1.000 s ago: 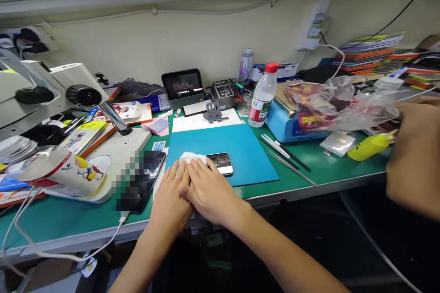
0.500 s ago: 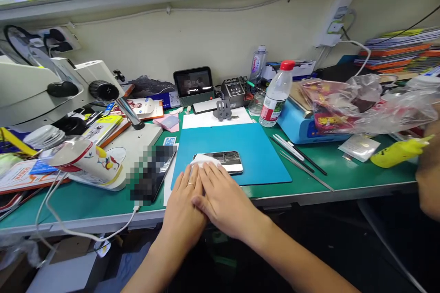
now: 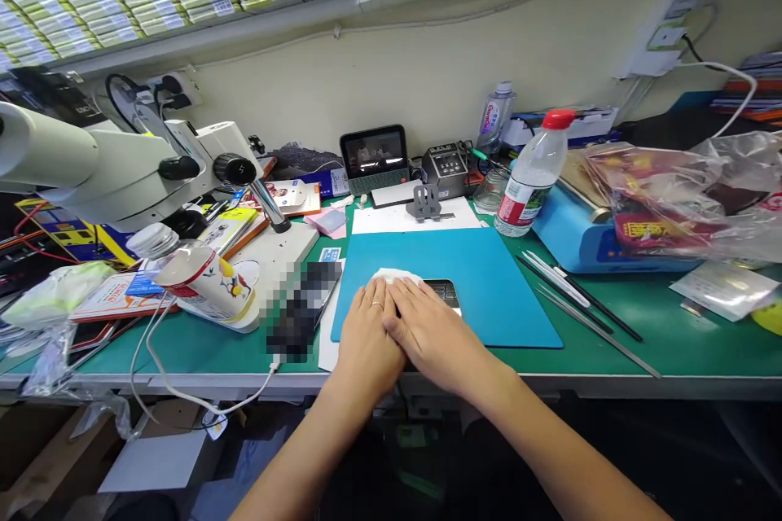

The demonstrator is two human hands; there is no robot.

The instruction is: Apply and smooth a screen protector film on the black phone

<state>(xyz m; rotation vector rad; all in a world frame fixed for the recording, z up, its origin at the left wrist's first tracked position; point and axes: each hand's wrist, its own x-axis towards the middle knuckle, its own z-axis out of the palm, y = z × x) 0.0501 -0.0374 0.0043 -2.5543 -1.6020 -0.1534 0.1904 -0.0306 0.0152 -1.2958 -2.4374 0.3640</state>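
A phone [image 3: 450, 291] with a dark, reflective surface lies on a blue mat [image 3: 507, 293]. A white cloth or tissue [image 3: 397, 273] covers its left part, and my fingertips press on the cloth. My left hand [image 3: 374, 334], with a ring on one finger, lies flat, fingers stretched out. My right hand [image 3: 433, 330] lies flat beside it, its thumb resting across the left hand. Neither hand grips the cloth; both are open. The palms hide the phone's near edge. Left of the mat, a second phone [image 3: 311, 301], partly pixelated, has a white cable attached.
A microscope [image 3: 128, 171] and a tilted bottle [image 3: 208, 281] stand left. At the right are a red-capped bottle [image 3: 531, 179], tweezers and thin tools [image 3: 586, 301], and a blue device [image 3: 586, 240] under plastic bags. A small screen [image 3: 374, 155] stands at the back.
The camera view has shifted, so the bench appears farther right. My hands and the cloth now cover more of the phone, leaving only its right end showing.
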